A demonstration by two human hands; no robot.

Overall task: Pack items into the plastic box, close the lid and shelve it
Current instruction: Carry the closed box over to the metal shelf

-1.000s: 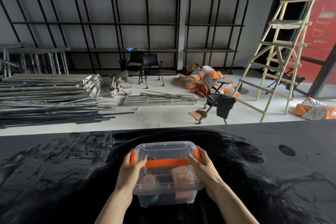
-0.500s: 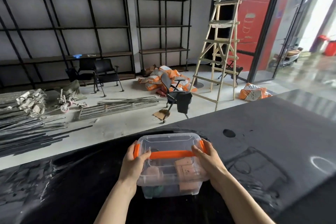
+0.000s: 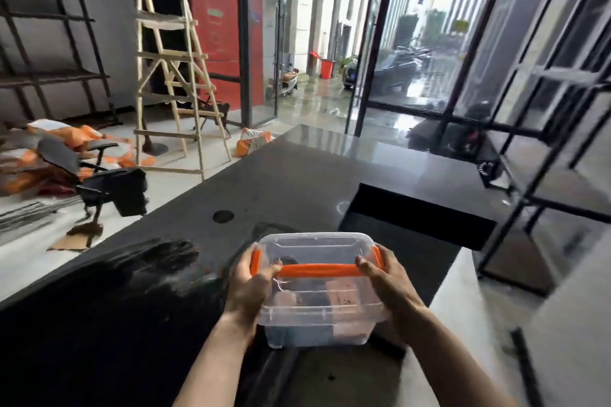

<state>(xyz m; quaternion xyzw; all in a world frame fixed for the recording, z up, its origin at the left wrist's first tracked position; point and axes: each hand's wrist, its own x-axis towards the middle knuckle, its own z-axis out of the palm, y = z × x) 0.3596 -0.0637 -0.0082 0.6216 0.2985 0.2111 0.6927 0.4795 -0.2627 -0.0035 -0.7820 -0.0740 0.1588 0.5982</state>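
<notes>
A clear plastic box [image 3: 317,304] with a closed lid, an orange handle and orange side clips is held up in front of me, above the near corner of the black counter [image 3: 297,182]. My left hand [image 3: 248,287] grips its left side with the thumb on the lid. My right hand [image 3: 390,284] grips its right side the same way. Blurred items show through the walls: something tan and something dark.
A black metal shelf rack [image 3: 542,129] stands at the right, past the counter's end. A rectangular dark opening [image 3: 416,218] lies in the counter's right part. Further left are a wooden ladder [image 3: 172,69] and a tipped office chair [image 3: 99,182] on the floor.
The view has swung to the right, from the wall racks to the glass front and the rack at the right. The box has stayed in both hands and come off the counter.
</notes>
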